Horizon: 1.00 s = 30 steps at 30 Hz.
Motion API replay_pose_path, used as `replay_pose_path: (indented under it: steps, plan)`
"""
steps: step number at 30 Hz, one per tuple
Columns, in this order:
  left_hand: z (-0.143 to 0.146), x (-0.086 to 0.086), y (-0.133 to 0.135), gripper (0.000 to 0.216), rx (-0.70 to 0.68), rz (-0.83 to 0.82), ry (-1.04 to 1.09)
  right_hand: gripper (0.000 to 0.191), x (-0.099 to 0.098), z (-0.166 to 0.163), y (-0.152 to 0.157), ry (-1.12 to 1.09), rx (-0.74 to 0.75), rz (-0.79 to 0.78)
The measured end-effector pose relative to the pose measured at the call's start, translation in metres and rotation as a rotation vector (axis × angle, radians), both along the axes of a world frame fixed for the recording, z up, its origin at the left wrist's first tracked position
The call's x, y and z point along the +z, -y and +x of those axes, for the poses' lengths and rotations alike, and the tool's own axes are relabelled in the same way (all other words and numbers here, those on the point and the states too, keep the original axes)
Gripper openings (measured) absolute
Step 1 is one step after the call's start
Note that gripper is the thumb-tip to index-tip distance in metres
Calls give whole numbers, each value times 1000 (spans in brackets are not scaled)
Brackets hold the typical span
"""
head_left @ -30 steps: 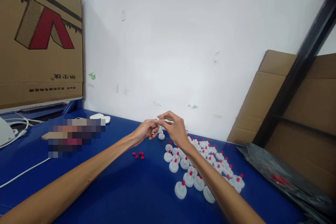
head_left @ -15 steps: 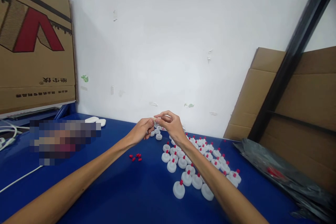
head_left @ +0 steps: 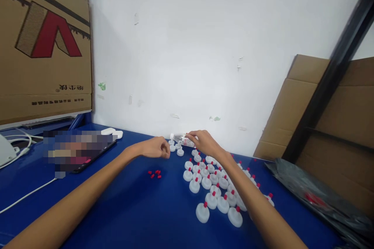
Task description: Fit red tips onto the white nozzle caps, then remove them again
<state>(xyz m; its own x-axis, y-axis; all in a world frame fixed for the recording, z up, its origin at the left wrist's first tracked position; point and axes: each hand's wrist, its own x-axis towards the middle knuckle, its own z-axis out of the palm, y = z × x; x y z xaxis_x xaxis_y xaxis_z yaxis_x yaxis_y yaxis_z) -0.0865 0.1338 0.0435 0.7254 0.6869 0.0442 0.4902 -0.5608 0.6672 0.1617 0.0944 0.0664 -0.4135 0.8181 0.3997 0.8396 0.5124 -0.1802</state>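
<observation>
Round white plastic caps (head_left: 202, 213) with stubby red tips (head_left: 205, 204) cluster on the smooth blue table (head_left: 131, 214), right of small loose red pieces (head_left: 159, 176). The left hand (head_left: 155, 147) curls inward; the right hand (head_left: 202, 142) narrows pinch-like; whether either grips anything, I cannot tell.

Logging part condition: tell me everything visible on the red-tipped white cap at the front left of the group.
The white cap has a wide, round, cloudy-white base with a small red tip on top; both look like plastic. It sits base down on the blue table, tip up. No damage shows at this resolution. Neither the left hand nor the right hand touches it; contact with its neighbour behind can't be told.
</observation>
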Motion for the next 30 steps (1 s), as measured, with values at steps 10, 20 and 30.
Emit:
replay_pose_path:
  steps: [10,20,30]
  plan:
    - [-13,-3,-5,30,-213,-300,-259,41,-42,7,-15,161,-7,-186]
    - [-7,-9,0,16,-217,-242,-158,40,-34,-11,-7,101,119,-107]
    - [1,-15,2,10,-178,-169,-127,34,-33,-18,0,60,118,-62]
